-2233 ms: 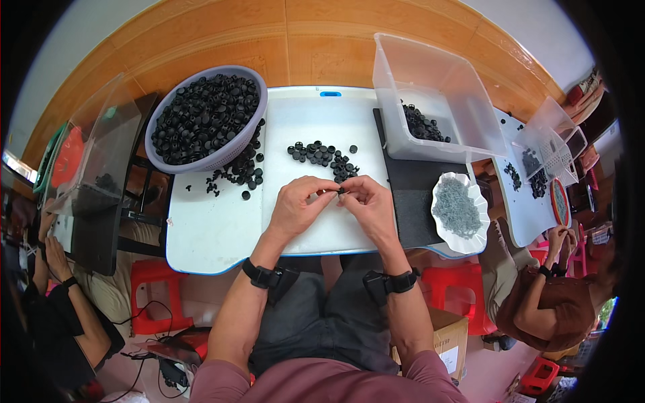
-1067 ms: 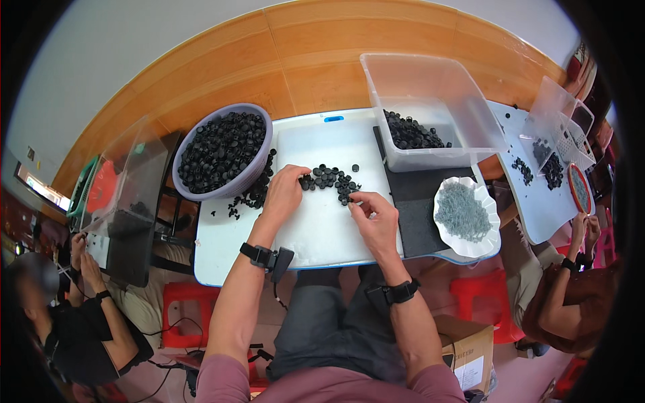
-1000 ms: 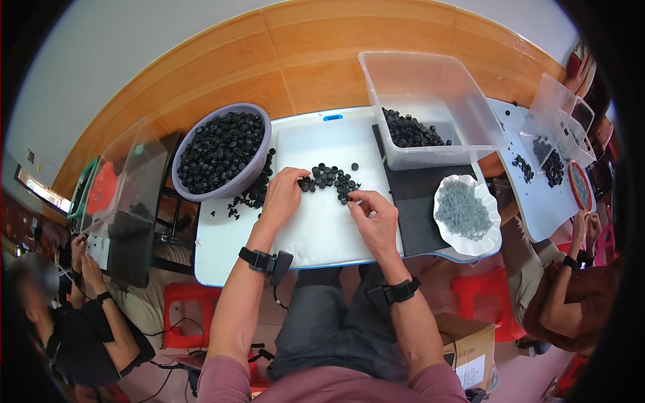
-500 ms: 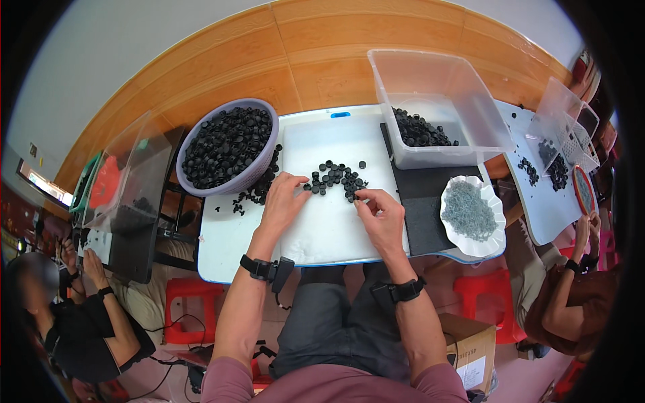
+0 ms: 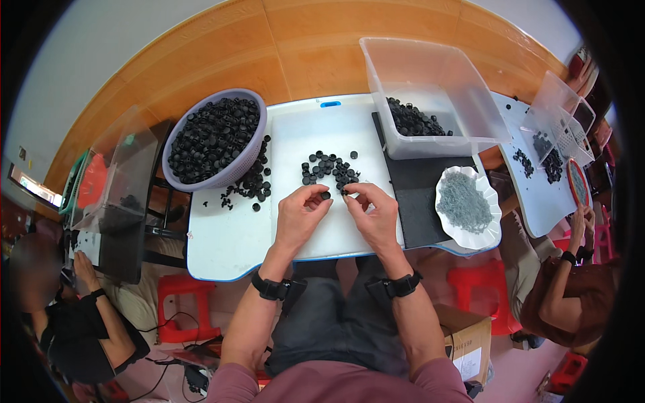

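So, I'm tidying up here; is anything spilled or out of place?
Yes: loose black caps lie scattered on the white table beside the grey basket, outside it. Otherwise nothing looks askew.

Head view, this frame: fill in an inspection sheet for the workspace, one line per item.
Surface: white table, black mat on its right part.
Job's things: loose pile of small black caps mid-table; one cap at the left hand's fingertips.
Clutter: basket heaped with caps, more spilled beside it; clear bin partly filled; white dish of grey bits.
Grippers: left hand pinches a cap; right hand fingers curled, contents not clear.
Cables: black cables on the floor, lower left.
Surroundings: red stools; other people seated left and right; cardboard box.
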